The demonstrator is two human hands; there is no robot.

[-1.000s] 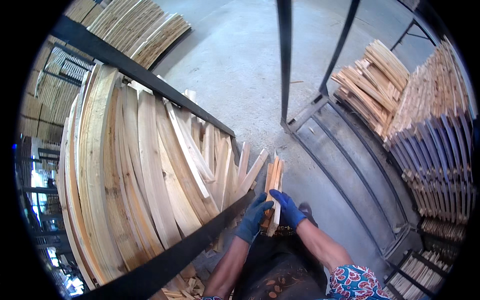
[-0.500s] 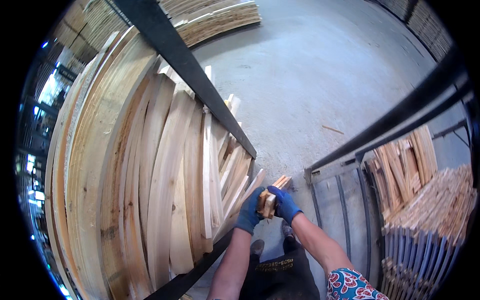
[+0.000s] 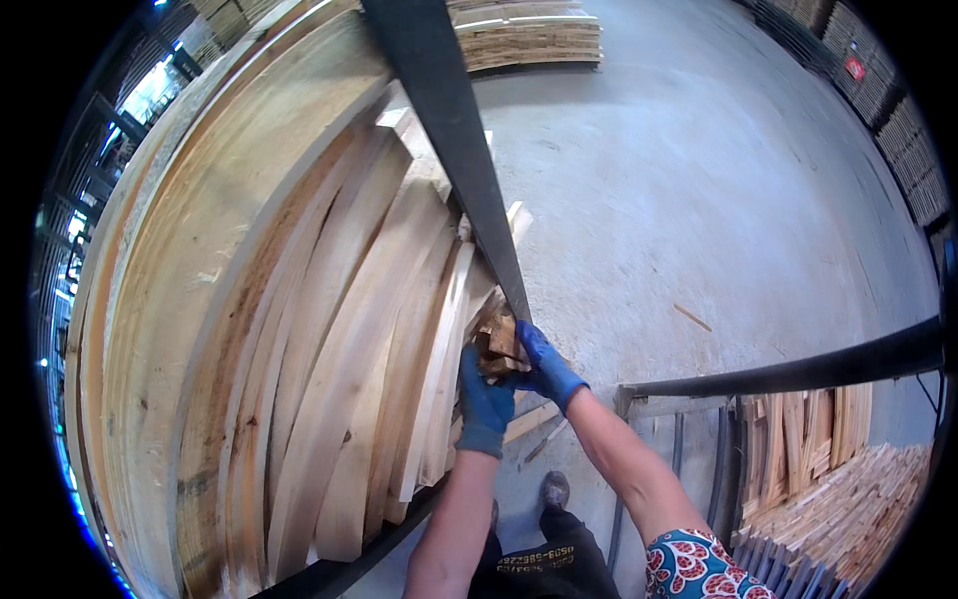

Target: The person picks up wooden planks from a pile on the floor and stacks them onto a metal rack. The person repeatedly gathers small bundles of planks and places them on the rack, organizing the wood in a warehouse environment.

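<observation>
A small bundle of wooden strips [image 3: 502, 337] is held between my two blue-gloved hands, its cut ends facing me. My left hand [image 3: 485, 407] wraps the left and lower side of the bundle. On the right side, my right hand [image 3: 547, 367] presses against it, fingers partly hidden by the wood. The bundle is beside the lower end of a dark metal post [image 3: 454, 130], at the right edge of a big stack of long boards [image 3: 329, 299]. Where the bundle's far end lies among the stacked pieces, I cannot tell.
A dark rail [image 3: 798, 373] crosses at right, above a metal rack holding short wood pieces [image 3: 848, 499]. A low pile of boards [image 3: 529, 42] stands on the far floor. A wood splinter [image 3: 692, 317] lies on the concrete floor [image 3: 689, 180]. My shoe [image 3: 555, 489] shows below.
Both hands have moved left and away from me with the bundle, to the edge of the board stack. The view has turned, so the stack and post appear further right.
</observation>
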